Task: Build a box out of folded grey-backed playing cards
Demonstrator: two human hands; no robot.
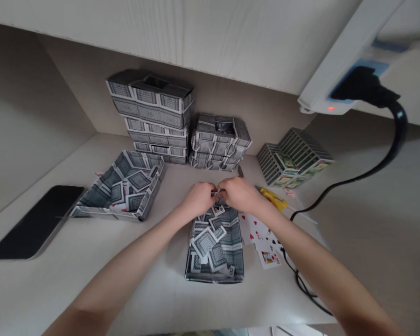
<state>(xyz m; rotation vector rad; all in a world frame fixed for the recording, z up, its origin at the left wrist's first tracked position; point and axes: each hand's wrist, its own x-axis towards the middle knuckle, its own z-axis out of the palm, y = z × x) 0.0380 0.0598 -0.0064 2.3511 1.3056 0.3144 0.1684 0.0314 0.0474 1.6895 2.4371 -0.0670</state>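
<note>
Small card piece (216,192), one: pinched between the fingertips of left hand (199,198) and right hand (241,193), which close in together; its long axis is hidden.
Open box (237,242), card-built, one: on the surface (154,275), long axis near to far, its far end at the hands, its body nearer; neither hand clearly closer.
Cut cards (205,241), loose: inside it.
Playing cards (270,257): just right of it.
</note>
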